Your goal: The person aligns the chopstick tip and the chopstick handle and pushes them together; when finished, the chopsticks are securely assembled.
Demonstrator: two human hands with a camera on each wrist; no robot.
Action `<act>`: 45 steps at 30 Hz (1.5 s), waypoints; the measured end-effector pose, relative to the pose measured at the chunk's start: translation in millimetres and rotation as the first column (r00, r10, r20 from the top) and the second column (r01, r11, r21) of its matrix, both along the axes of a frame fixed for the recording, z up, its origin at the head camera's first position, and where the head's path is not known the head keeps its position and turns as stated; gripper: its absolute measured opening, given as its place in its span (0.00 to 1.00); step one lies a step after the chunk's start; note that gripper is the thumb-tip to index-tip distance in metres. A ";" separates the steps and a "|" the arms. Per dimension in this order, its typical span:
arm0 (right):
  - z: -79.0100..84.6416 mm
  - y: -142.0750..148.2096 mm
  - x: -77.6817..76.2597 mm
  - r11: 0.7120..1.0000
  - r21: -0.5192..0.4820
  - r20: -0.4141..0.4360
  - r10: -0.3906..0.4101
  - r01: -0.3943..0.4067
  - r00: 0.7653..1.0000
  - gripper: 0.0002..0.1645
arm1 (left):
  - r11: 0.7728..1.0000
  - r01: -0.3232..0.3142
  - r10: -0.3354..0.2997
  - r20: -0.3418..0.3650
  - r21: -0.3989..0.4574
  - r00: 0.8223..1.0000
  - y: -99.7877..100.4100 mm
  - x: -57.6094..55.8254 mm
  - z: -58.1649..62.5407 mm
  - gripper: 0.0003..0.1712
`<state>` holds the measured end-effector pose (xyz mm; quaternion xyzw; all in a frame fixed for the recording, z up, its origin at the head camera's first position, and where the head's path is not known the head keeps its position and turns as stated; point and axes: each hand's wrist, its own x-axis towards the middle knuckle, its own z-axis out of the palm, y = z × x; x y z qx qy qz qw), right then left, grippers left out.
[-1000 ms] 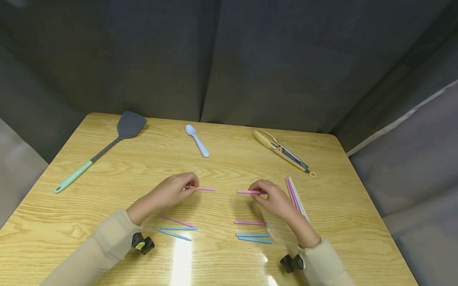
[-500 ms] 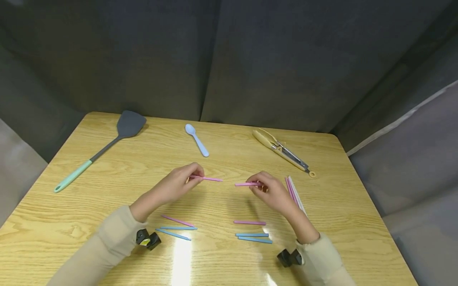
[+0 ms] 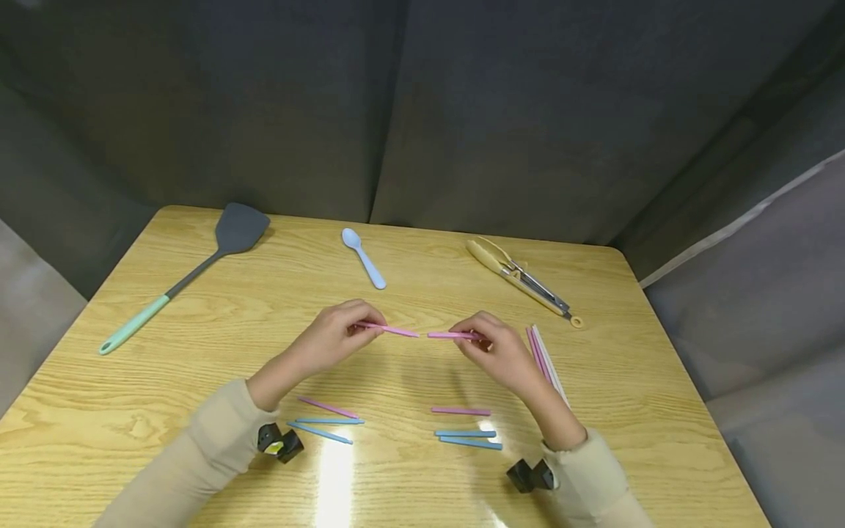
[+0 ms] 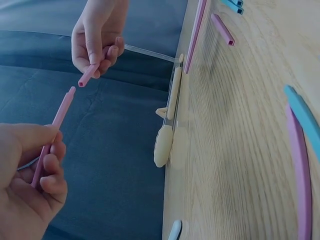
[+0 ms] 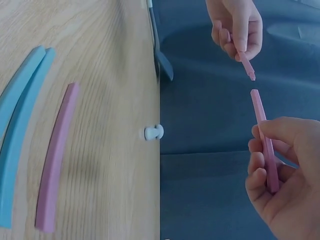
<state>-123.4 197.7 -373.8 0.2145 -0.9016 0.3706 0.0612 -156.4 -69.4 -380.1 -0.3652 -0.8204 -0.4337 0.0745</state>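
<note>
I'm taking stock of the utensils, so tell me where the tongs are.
In the head view, the yellow tongs lie toward the far edge of the table, right of centre, beyond the right hand and the bunched pink and white sticks.

Left hand (image 3: 333, 336) and right hand (image 3: 498, 352): bare. Left sleeve (image 3: 194, 451): long, plain beige cloth, creased toward its end. Right sleeve (image 3: 587, 477): matching beige cloth, lightly folded. Left wrist camera (image 3: 290, 446): black, two blocky parts, mounted at the sleeve end; yellow mark (image 3: 273, 446) visible. Right wrist camera (image 3: 521, 475): black, likewise two-part and blocky, similarly mounted.
</note>
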 end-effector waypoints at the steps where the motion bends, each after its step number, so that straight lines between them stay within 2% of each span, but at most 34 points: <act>1: 0.6 -0.6 0.3 1.000 -0.001 -0.004 0.003 -0.003 1.000 0.07 | 1.000 0.001 -0.001 -0.002 0.009 1.000 0.3 0.1 -0.1 0.03; 8: 3.5 -3.7 2.0 1.000 -0.004 -0.017 0.025 -0.025 1.000 0.07 | 0.999 0.005 -0.006 0.005 0.035 1.000 3.1 0.1 0.0 0.03; 15: 4.2 -5.2 2.2 0.999 -0.014 -0.034 0.035 -0.036 0.999 0.07 | 1.000 -0.011 0.010 0.044 0.016 0.999 4.7 0.3 0.1 0.03; 21: 5.5 -7.6 3.7 1.000 -0.007 -0.023 0.011 -0.011 1.000 0.07 | 1.000 -0.019 0.017 0.065 0.024 0.998 6.9 4.5 1.4 0.03; 29: 9.6 -9.2 7.8 0.996 -0.083 0.013 0.015 -0.014 1.000 0.05 | 0.997 -0.031 0.027 0.052 0.066 0.998 10.2 8.4 2.3 0.02; 40: 17.0 -4.7 11.6 0.983 -0.179 -0.070 0.020 -0.032 0.997 0.05 | 0.991 0.022 -0.022 -0.001 0.135 1.000 18.6 12.5 7.5 0.02; 45: 18.7 -6.2 12.1 0.982 -0.181 -0.088 0.031 -0.047 0.996 0.05 | 0.986 0.041 -0.037 -0.025 0.159 0.999 18.4 13.7 7.4 0.02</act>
